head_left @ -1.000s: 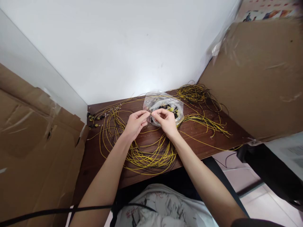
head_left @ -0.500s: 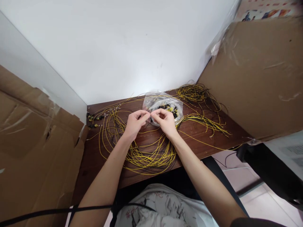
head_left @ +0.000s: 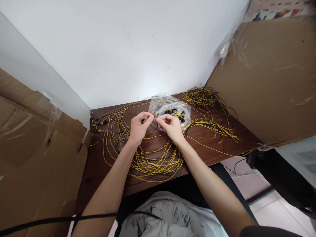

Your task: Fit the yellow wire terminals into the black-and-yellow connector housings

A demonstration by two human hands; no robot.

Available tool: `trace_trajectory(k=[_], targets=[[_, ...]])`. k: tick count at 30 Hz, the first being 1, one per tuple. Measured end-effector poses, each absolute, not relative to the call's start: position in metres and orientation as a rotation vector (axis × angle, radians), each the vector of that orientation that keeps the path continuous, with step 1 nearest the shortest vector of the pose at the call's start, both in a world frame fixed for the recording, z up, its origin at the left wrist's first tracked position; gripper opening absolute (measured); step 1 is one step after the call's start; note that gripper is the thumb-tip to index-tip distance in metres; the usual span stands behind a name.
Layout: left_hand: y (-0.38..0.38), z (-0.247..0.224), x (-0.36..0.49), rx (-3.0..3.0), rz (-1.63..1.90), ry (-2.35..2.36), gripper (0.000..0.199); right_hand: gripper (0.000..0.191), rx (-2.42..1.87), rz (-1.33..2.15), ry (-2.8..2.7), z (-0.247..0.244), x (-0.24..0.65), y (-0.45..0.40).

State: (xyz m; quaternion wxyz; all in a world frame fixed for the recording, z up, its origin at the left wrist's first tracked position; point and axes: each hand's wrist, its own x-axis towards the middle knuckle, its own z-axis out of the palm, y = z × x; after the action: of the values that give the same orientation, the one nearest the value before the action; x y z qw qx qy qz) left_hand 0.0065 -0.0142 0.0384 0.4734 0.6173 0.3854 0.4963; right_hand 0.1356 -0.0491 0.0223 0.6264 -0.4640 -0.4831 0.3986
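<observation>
Fingertips pinched, my left hand [head_left: 139, 128] closes on what looks like the end of a thin wire. My right hand [head_left: 172, 126] is pinched a finger's width to the right of it, on something too small to make out. Just behind both hands lies a clear plastic bag [head_left: 158, 101], holding small black and yellow connectors [head_left: 181, 116]. Under my wrists a big loop of yellow and black wires [head_left: 155, 168] spreads over the brown table [head_left: 202, 148].
Connectors on wire ends [head_left: 95, 122] lie at the table's left. A tangled wire coil [head_left: 201, 97] and loose wire ends [head_left: 222, 130] lie to the right. Cardboard [head_left: 32, 158] stands on the left, a cardboard box [head_left: 274, 82] on the right, and a white wall [head_left: 138, 52] behind.
My fingertips, which met before, are now slightly apart, the left hand having shifted a little left and up. A thin strand shows between them. The wires and bag stay put.
</observation>
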Motion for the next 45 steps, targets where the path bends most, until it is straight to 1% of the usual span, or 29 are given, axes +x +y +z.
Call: trace_trajectory(k=[9,26,34,38,41,45], targets=[[-0.0107,0.0354,0.0046,1.592,1.25,0.95,0.012,0.025,-1.075,0.885,-1.13,0.0208,0.1361,-0.0486],[-0.0124,0.0352,0.0068,1.738,1.25,0.988,0.012,0.028,-1.037,0.918,-1.132,0.0194,0.1365,-0.0482],[-0.0142,0.0361,0.0087,1.643,1.158,0.917,0.012,0.022,-1.038,0.921,-1.11,0.0197,0.136,-0.0484],[-0.0129,0.0364,0.0091,1.43,1.16,0.823,0.006,0.022,-1.084,0.906,-1.071,0.0213,0.1357,-0.0485],[-0.01,0.0342,0.0089,1.312,1.172,0.764,0.009,0.022,-1.108,0.89,-1.07,0.0222,0.1356,-0.0483],[-0.0072,0.0297,0.0083,1.358,1.183,0.795,0.011,0.022,-1.107,0.885,-1.075,0.0223,0.1358,-0.0481]])
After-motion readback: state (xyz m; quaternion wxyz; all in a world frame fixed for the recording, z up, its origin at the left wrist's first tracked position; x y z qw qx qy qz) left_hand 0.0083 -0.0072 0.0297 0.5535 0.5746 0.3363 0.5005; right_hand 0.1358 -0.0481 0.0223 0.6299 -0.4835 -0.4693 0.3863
